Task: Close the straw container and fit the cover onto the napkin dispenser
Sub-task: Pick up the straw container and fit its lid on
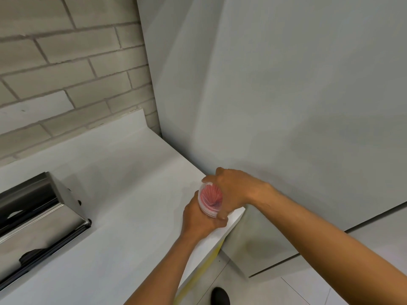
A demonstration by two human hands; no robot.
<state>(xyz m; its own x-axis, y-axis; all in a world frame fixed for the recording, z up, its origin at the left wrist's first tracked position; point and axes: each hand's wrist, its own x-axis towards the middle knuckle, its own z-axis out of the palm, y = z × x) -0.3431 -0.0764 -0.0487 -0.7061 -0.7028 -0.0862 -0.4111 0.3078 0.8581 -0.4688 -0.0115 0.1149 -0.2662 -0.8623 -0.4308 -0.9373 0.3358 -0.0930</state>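
At the counter's (123, 194) far right corner, beside a pale wall panel (286, 84), the left hand (199, 219) wraps its fingers around the clear straw container (209, 198) while the right hand (231, 190) clamps over its top. Pressing squarely down should seat the closure. The napkin dispenser (39, 216) stands well apart at the left edge, open counter between.

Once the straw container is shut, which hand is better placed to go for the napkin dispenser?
Left, probably. The left hand grips the straw container on the side facing the napkin dispenser, which sits far to the left on the counter. The right hand covers the container's far side and would have to cross over.
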